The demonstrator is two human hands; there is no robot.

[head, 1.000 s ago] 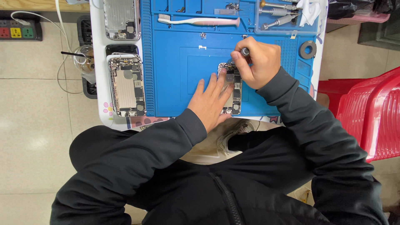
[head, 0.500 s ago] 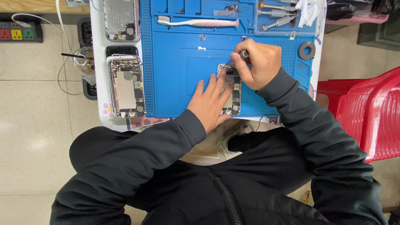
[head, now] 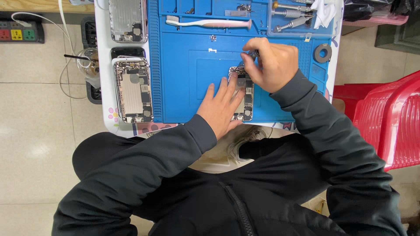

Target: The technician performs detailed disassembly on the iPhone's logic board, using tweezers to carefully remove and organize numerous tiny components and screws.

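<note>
An opened phone (head: 246, 94) with its insides showing lies on the blue work mat (head: 188, 78). My left hand (head: 221, 107) rests flat on the mat with its fingers spread, pressing on the phone's left side. My right hand (head: 271, 63) is closed around a small screwdriver (head: 253, 54), whose tip points down at the phone's top end. Most of the tool is hidden in my fist.
Two more opened phone bodies (head: 132, 89) (head: 127, 19) lie left of the mat on the white table. A white toothbrush (head: 210, 22), metal tools (head: 291, 13) and a black ring (head: 323, 53) sit at the mat's far side. A red plastic chair (head: 385, 118) stands at right; a power strip (head: 19, 32) lies on the floor.
My right hand has shifted slightly over the phone's top end with the screwdriver. My left hand has stayed on the phone.
</note>
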